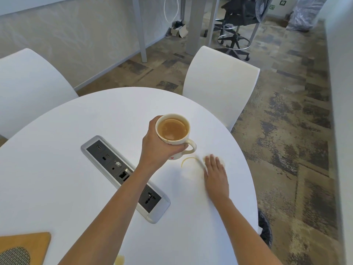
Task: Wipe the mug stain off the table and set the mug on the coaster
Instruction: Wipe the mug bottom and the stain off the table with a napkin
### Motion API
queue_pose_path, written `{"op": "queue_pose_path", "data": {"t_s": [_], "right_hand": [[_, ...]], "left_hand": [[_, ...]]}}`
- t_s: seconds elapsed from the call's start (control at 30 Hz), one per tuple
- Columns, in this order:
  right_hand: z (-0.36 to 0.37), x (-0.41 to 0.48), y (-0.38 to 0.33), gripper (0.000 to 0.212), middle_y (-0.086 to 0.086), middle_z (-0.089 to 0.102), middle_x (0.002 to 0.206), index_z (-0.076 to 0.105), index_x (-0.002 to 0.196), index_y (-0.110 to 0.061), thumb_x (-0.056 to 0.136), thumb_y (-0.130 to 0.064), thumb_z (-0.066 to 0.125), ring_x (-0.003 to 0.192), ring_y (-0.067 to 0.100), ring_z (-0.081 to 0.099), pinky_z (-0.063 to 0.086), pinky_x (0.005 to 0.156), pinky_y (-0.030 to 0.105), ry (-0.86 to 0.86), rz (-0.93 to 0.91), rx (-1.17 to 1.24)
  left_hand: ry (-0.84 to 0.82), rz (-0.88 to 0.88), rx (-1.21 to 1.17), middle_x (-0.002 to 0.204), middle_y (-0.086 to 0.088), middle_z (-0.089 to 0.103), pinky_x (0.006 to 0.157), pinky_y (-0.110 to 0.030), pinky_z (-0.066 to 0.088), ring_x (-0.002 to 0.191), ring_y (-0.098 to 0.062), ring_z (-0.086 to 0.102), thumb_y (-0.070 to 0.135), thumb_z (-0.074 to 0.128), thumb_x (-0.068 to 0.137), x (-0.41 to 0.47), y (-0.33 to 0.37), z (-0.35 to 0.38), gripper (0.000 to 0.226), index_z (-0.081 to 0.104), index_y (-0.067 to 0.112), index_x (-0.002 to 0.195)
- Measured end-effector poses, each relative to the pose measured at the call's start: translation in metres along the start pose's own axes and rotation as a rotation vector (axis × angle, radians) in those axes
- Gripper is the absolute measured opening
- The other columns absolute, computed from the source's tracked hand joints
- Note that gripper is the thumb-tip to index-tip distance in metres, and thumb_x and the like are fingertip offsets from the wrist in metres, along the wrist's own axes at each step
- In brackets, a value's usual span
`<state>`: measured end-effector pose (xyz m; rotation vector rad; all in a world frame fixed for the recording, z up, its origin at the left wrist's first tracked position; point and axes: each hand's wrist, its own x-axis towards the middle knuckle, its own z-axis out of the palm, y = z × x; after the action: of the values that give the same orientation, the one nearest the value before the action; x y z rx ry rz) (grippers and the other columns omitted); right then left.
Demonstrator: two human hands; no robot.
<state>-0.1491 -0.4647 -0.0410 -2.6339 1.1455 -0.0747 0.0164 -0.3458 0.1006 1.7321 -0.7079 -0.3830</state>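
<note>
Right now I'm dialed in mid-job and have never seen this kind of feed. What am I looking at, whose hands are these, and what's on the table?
No machine here: one camera worn on a person's head looks down at their two bare hands. The left hand holds a cream ceramic mug of brown drink lifted above the round white table. The right hand lies flat, seemingly pressing a pale cloth over a partly smeared brown ring stain. A silver and black socket strip is set into the tabletop. At the near left corner sits a tan square board with a mesh oval, possibly the coaster.
</note>
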Motion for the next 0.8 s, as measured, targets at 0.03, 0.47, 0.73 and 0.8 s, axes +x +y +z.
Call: {"op": "queue_pose_path", "data": {"t_s": [0.03,0.47,0.73,0.8], "right_hand": [[0.001,0.011,0.0,0.051,0.006,0.008,0.16,0.011,0.151,-0.014,0.102,-0.017,0.027,0.148,0.023,0.006,0.007,0.12,0.035,-0.011,0.042,-0.001],[0.022,-0.007,-0.047,0.051,-0.007,0.009,0.159,0.017,0.15,-0.024,0.101,-0.023,0.03,0.147,0.018,0.0,-0.007,0.118,0.029,-0.222,-0.684,0.014],[-0.004,-0.013,0.03,0.053,-0.003,0.007,0.159,0.016,0.15,-0.021,0.1,-0.012,0.033,0.148,0.021,0.006,0.007,0.12,0.033,0.034,-0.023,0.048],[0.001,-0.028,0.021,0.054,-0.001,0.006,0.16,0.012,0.151,-0.02,0.1,-0.013,0.031,0.148,0.022,0.004,0.005,0.12,0.034,0.069,0.124,0.06]], "left_hand": [[0.003,0.002,0.003,0.107,0.029,0.059,0.074,-0.002,0.042,0.098,0.014,0.054,0.026,0.092,0.048,0.0,-0.002,0.0,0.084,0.046,0.039,0.117],[0.021,0.023,0.031,0.102,0.042,0.055,0.073,0.002,0.038,0.097,0.018,0.052,0.025,0.092,0.049,0.014,-0.016,0.003,0.082,0.042,0.05,0.108],[0.035,0.016,0.008,0.107,0.029,0.057,0.074,0.0,0.041,0.097,0.017,0.052,0.024,0.092,0.05,0.012,-0.018,0.0,0.084,0.045,0.037,0.119],[0.039,0.016,0.002,0.108,0.028,0.057,0.074,-0.001,0.042,0.097,0.017,0.052,0.025,0.092,0.05,0.012,-0.018,0.0,0.084,0.045,0.037,0.119]]}}
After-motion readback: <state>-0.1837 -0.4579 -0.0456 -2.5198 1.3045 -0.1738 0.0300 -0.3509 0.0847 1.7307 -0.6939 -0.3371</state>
